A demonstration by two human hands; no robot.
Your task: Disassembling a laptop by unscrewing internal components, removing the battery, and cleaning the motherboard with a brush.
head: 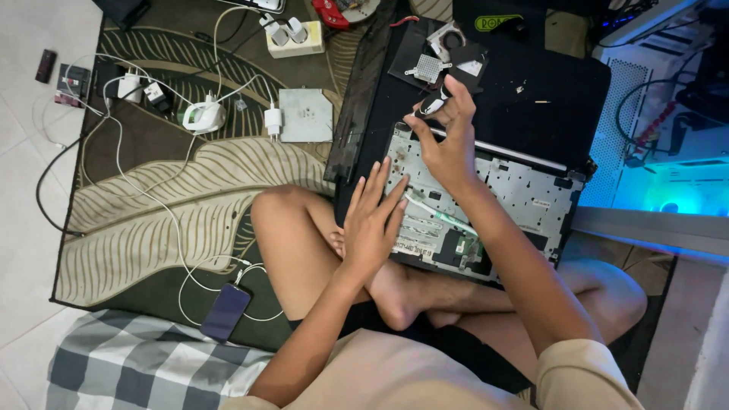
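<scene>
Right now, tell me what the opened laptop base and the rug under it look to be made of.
Laptop base: pale grey sheet metal, it seems, matte and dotted with small holes, edged by black plastic. The left hand lies flat on it.
Rug: woven textile, probably short pile, dull, with a cream leaf pattern on dark olive.

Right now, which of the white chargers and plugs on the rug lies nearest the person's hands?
The small white plug adapter beside the grey square plate. The round white charger and the power strip lie farther from the left hand and right hand.
</scene>
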